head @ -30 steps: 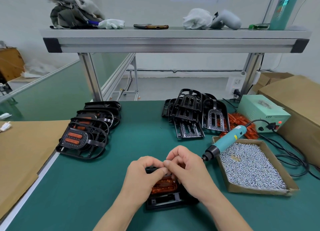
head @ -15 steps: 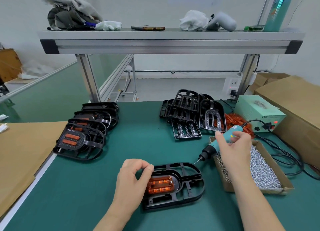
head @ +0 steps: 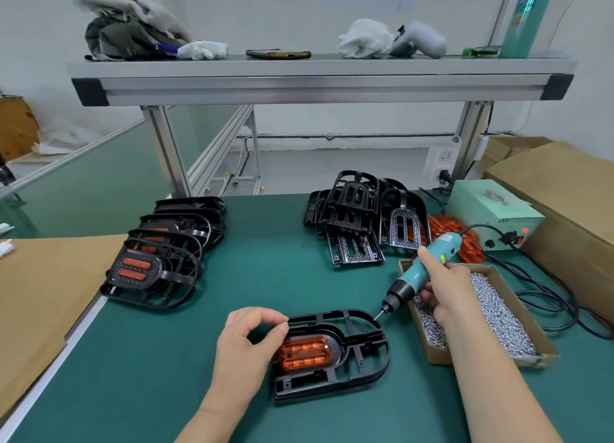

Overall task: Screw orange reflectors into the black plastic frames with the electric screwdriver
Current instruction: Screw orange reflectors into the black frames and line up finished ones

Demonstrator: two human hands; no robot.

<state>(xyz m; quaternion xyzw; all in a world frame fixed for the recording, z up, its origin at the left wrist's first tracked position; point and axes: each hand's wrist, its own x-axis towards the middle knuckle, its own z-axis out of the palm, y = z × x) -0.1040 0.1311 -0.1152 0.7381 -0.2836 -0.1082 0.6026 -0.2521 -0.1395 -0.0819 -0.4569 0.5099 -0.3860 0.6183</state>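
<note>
A black plastic frame (head: pixel 360 353) lies on the green mat in front of me, with an orange reflector (head: pixel 305 352) seated in its left part. My left hand (head: pixel 247 346) sits at the frame's left end and pinches a small screw between thumb and forefinger. My right hand (head: pixel 447 288) grips the teal electric screwdriver (head: pixel 422 271). Its bit points down-left, just above the frame's upper right rim.
A cardboard tray of silver screws (head: pixel 491 313) lies right of the frame. Finished frames (head: pixel 159 260) are stacked at left, bare frames (head: pixel 362 223) and loose orange reflectors (head: pixel 455 233) at the back right. A power box (head: pixel 491 216) and cables sit beyond.
My right hand has left the frame, picked up the screwdriver from the screw tray's edge and brought its tip down toward the frame. My left hand stays at the frame's left end.
</note>
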